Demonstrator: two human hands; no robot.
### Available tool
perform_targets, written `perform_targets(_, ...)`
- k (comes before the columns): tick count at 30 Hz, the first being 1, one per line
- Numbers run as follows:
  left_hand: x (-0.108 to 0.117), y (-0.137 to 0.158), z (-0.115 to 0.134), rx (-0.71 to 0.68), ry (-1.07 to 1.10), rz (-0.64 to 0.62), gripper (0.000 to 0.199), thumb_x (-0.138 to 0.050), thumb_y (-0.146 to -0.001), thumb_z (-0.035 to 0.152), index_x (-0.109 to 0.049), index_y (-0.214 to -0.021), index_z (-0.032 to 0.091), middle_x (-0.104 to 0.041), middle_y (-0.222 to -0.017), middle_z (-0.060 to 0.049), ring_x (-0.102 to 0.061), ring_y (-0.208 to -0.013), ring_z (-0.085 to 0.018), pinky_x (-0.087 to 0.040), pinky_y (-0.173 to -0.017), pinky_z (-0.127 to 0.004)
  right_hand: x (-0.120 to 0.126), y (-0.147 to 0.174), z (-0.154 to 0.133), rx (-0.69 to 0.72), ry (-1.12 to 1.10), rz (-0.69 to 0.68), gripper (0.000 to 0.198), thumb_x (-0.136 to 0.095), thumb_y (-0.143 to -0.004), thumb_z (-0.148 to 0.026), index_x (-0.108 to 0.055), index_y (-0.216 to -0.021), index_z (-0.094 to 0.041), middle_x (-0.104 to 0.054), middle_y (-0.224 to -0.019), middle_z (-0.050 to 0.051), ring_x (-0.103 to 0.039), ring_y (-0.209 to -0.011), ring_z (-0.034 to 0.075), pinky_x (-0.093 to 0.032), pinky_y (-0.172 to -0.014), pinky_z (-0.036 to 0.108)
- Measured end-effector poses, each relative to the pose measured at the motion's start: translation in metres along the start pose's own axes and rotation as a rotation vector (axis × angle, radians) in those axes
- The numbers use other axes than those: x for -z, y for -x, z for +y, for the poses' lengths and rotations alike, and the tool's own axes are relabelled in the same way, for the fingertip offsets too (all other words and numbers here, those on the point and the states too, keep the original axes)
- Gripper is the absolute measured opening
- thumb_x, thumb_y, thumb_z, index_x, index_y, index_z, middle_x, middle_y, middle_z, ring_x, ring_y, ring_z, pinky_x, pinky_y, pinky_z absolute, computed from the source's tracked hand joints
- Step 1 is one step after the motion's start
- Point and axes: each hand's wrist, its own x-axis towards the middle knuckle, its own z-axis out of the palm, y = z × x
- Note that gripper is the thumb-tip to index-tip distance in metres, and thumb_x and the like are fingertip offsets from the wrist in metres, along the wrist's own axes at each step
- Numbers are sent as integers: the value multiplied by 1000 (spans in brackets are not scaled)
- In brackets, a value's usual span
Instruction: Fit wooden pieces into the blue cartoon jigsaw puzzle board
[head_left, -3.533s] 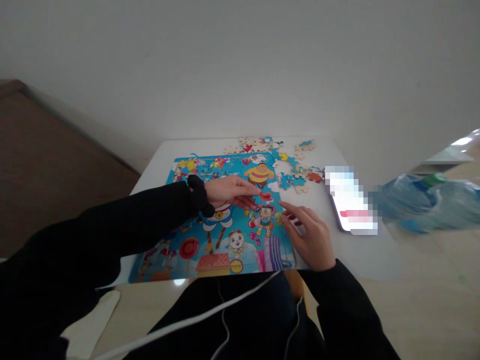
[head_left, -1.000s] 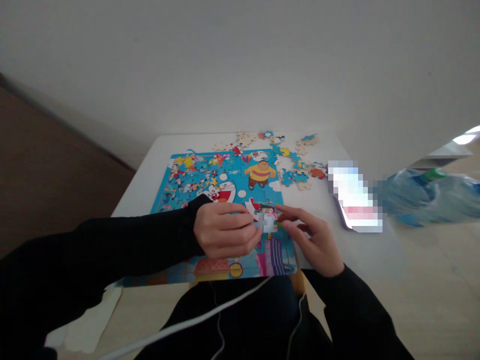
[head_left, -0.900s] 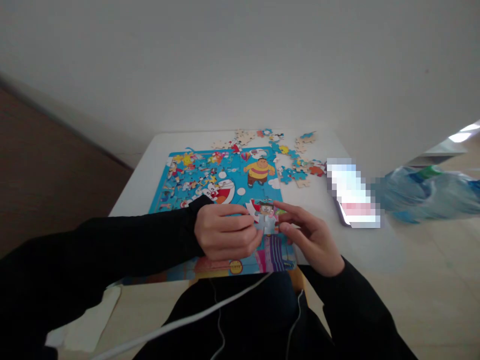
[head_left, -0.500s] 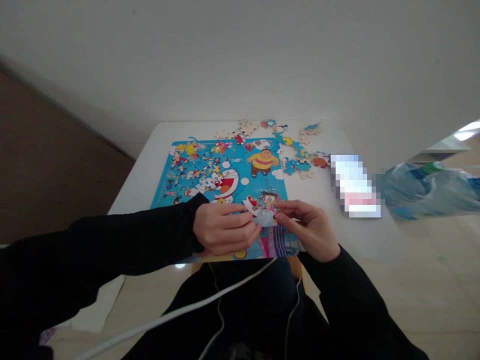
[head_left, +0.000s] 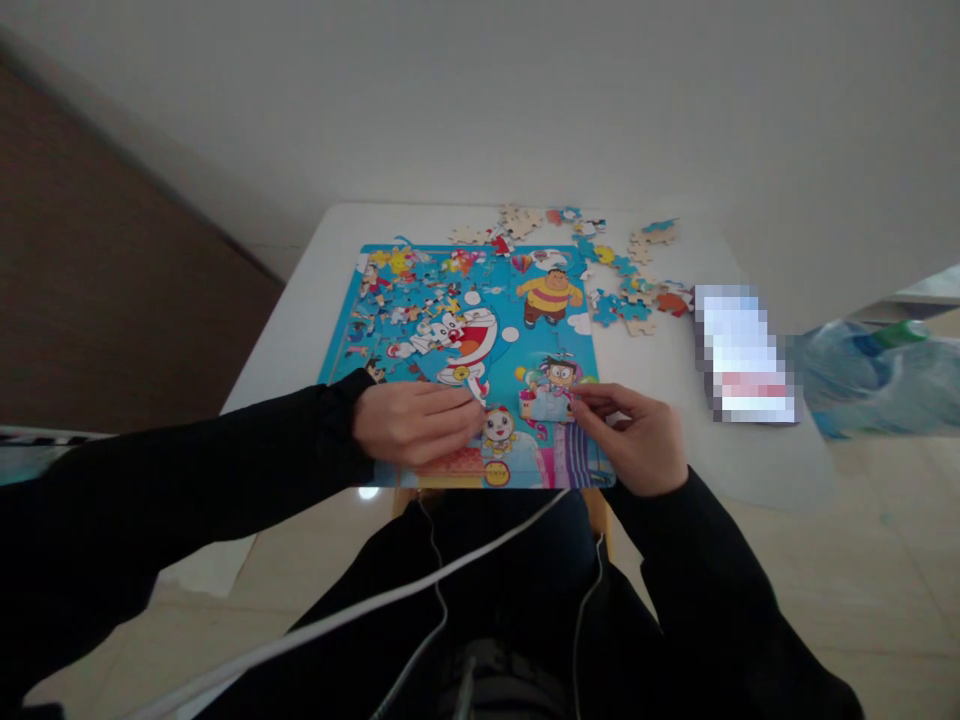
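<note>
A blue cartoon jigsaw puzzle (head_left: pixel 510 350) lies on the white table in front of me. Over its lower right part, my right hand (head_left: pixel 637 435) pinches the right edge of a few joined puzzle pieces (head_left: pixel 556 400) showing a figure with glasses. My left hand (head_left: pixel 420 425) reaches across the lower middle of the puzzle, its fingers together at a red-and-white puzzle piece (head_left: pixel 477 387). That hand covers part of the picture. A round-faced yellow figure shows just right of the left fingertips.
Loose puzzle pieces (head_left: pixel 637 300) are scattered along the back and right of the white table (head_left: pixel 289 290). A blurred-out phone (head_left: pixel 746 350) lies at the right. Past it is a clear plastic bag (head_left: pixel 862 385). A white cable (head_left: pixel 420 600) crosses my lap.
My left hand has moved left, away from the joined pieces, taking the red-and-white piece along. My right hand stays at the joined pieces. The view has shifted slightly.
</note>
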Motion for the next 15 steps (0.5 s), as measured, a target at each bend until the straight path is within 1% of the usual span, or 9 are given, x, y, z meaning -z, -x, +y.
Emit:
perform_targets(4,5,8,3,68,2,-111,31,-38,-88,3,-65,-99,13,-66,-105,-11,-58,-105,-19,-46,-92,-30,1,0,3,13,36,-8,25,-64,-71,-33,-71,-90,-19,-68,-70,3,-56,-54,11,-47,-48,24)
perform_targets(8,4,12,3,150,2,-155,33,-37,-89,4,-65,-102,15,-65,-107,-9,-57,-107,-18,-46,-93,-31,0,0,5,3,25,8,24,-65,-70,-33,-71,-89,-19,-69,-73,4,-58,-56,11,-47,-48,23)
perform_targets(10,1,13,0,120,-5,-132,33,-36,-89,5,-65,-102,15,-65,-106,-9,-57,-106,-18,-47,-92,-30,-1,1,4,-1,19,19,23,-65,-70,-32,-71,-89,-19,-69,-73,4,-58,-56,11,-47,-48,23)
perform_targets(13,-4,15,-8,0,-33,-69,34,-33,-91,7,-65,-99,15,-66,-103,-9,-59,-102,-18,-49,-86,-29,-2,2,2,-7,2,41,23,-65,-70,-32,-71,-88,-18,-69,-73,4,-57,-56,11,-46,-47,22)
perform_targets(15,-6,15,-15,-48,-35,-52,36,-31,-92,8,-65,-98,15,-66,-102,-9,-61,-99,-18,-51,-82,-28,-2,2,1,-10,-8,44,23,-65,-70,-32,-71,-87,-18,-69,-72,4,-57,-55,11,-45,-46,22)
